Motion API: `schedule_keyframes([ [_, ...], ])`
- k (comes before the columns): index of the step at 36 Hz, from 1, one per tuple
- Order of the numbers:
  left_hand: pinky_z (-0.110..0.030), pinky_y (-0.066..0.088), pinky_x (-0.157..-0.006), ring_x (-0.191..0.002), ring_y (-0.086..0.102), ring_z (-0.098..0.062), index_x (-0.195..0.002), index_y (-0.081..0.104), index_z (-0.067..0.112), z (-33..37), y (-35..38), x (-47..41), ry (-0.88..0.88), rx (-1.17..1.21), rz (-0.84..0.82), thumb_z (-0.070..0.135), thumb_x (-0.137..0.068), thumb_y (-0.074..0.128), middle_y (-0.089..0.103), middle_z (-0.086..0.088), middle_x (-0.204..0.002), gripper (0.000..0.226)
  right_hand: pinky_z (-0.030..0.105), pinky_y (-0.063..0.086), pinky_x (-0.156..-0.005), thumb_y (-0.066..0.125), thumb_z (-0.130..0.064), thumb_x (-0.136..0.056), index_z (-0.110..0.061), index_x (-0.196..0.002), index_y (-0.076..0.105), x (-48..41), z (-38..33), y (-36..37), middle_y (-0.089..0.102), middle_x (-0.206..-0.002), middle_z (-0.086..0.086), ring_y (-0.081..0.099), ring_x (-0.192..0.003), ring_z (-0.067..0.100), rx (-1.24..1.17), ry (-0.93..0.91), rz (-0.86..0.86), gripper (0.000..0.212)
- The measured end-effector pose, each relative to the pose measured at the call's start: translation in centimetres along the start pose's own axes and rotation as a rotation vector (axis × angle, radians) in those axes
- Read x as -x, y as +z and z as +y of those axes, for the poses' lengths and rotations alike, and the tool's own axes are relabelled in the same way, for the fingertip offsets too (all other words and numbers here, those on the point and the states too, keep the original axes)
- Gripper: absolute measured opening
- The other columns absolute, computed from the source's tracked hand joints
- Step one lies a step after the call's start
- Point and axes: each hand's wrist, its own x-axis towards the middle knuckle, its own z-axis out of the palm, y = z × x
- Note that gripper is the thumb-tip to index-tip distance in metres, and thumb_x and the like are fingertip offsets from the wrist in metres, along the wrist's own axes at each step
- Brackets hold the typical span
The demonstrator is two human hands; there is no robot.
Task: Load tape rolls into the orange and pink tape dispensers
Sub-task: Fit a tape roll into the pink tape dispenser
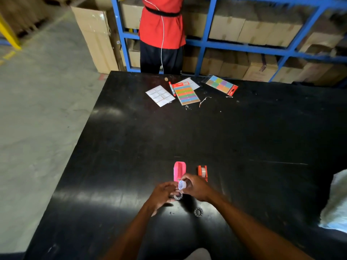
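Observation:
A pink tape dispenser (179, 170) lies on the black table (244, 137) with its well showing no roll. To its right stands the orange tape dispenser (203, 171), a clear roll seated inside it. My right hand (195, 186) pinches a small whitish tape core (182, 184) just below the pink dispenser. My left hand (163, 195) touches a tape roll (178, 196) lying on the table under the core. A second tape roll (198, 212) lies flat nearer to me, apart from both hands.
At the table's far edge lie a white label sheet (160, 95), a red marker (172, 88) and two coloured sticker packs (186, 95). A person in a red top (161, 25) stands beyond, by blue racking with boxes. A white bag (336, 201) sits at right.

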Motion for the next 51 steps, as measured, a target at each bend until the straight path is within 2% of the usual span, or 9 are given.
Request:
schedule_keyframes([
  [14, -0.050, 0.054, -0.100, -0.098, 0.074, -0.033, -0.118, 0.064, 0.001, -3.0, 1.3, 2.9, -0.013, 0.122, -0.043, 0.023, -0.091, 0.071, 0.074, -0.024, -0.106, 0.035, 0.035, 0.059, -0.082, 0.078, -0.032, -0.077, -0.032, -0.103, 0.061, 4.4, -0.2, 3.6, 0.072, -0.097, -0.009, 0.069, -0.088, 0.007, -0.072, -0.024, 0.053, 0.031],
  [21, -0.033, 0.062, -0.064, -0.079, 0.076, -0.032, -0.112, 0.064, -0.005, -3.7, 2.2, 3.4, 0.057, 0.112, 0.061, 0.003, -0.084, 0.076, 0.075, -0.025, -0.101, 0.031, 0.021, 0.055, -0.079, 0.075, -0.053, -0.071, -0.030, -0.108, 0.065, 5.9, 0.2, 4.7, 0.070, -0.101, -0.014, 0.066, -0.088, 0.002, -0.114, -0.046, 0.082, 0.044],
  [25, -0.036, 0.064, -0.071, -0.081, 0.077, -0.029, -0.108, 0.067, 0.000, -4.3, 2.3, 3.7, 0.091, 0.054, 0.105, 0.005, -0.083, 0.077, 0.075, -0.023, -0.101, 0.027, 0.012, 0.047, -0.072, 0.081, -0.038, -0.077, -0.034, -0.101, 0.063, 6.2, 0.1, 5.4, 0.070, -0.098, -0.011, 0.064, -0.083, 0.003, -0.118, -0.041, 0.103, 0.031],
  [30, -0.032, 0.063, -0.070, -0.072, 0.076, -0.021, -0.101, 0.067, 0.004, -4.5, 2.0, 4.3, 0.073, -0.004, 0.096, 0.003, -0.084, 0.076, 0.076, -0.016, -0.089, 0.018, 0.027, 0.058, -0.076, 0.078, -0.032, -0.079, -0.024, -0.100, 0.063, 6.6, -0.4, 6.3, 0.072, -0.094, -0.005, 0.068, -0.083, 0.010, -0.167, -0.025, 0.125, 0.027],
  [35, -0.044, 0.063, -0.080, -0.082, 0.076, -0.033, -0.090, 0.067, 0.007, -5.0, 1.2, 4.7, 0.110, -0.191, 0.142, 0.001, -0.082, 0.076, 0.076, -0.023, -0.090, 0.013, 0.033, 0.059, -0.077, 0.075, -0.041, -0.078, -0.032, -0.098, 0.057, 7.0, -0.1, 7.7, 0.071, -0.091, -0.005, 0.068, -0.082, 0.010, -0.211, -0.001, 0.131, 0.028],
  [38, -0.046, 0.062, -0.080, -0.076, 0.076, -0.022, -0.080, 0.068, 0.019, -6.1, 0.8, 3.8, 0.151, -0.402, 0.189, 0.014, -0.082, 0.077, 0.078, -0.006, -0.081, 0.010, 0.039, 0.058, -0.082, 0.074, -0.044, -0.073, -0.043, -0.102, 0.054, 7.0, 0.3, 8.6, 0.071, -0.087, -0.010, 0.067, -0.078, 0.005, -0.263, 0.030, 0.128, 0.035],
  [42, -0.031, 0.059, -0.073, -0.078, 0.075, -0.018, -0.089, 0.074, 0.013, -5.3, 1.7, 4.0, 0.176, -0.638, 0.204, 0.033, -0.086, 0.068, 0.078, -0.004, -0.083, 0.021, 0.036, 0.055, -0.074, 0.073, -0.045, -0.074, -0.030, -0.098, 0.055, 7.1, 0.1, 9.1, 0.072, -0.084, -0.007, 0.066, -0.076, 0.009, -0.167, 0.073, 0.147, 0.033],
  [46, -0.037, 0.055, -0.075, -0.084, 0.070, -0.027, -0.091, 0.072, 0.012, -5.6, 2.4, 3.3, 0.202, -0.827, 0.234, 0.052, -0.084, 0.048, 0.076, -0.010, -0.089, 0.047, 0.038, 0.053, -0.072, 0.061, -0.049, -0.080, -0.030, -0.100, 0.049, 7.1, 0.2, 9.6, 0.071, -0.087, -0.004, 0.066, -0.081, 0.020, -0.067, 0.099, 0.191, 0.030],
  [51, -0.035, 0.050, -0.080, -0.094, 0.068, -0.030, -0.105, 0.069, 0.009, -4.3, 4.1, 3.8, 0.224, -0.958, 0.301, 0.040, -0.099, 0.049, 0.073, -0.013, -0.103, 0.037, 0.036, 0.050, -0.070, 0.052, -0.054, -0.088, -0.032, -0.103, 0.047, 6.8, 0.5, 9.6, 0.070, -0.092, -0.001, 0.065, -0.084, 0.024, -0.046, 0.101, 0.227, 0.028],
])
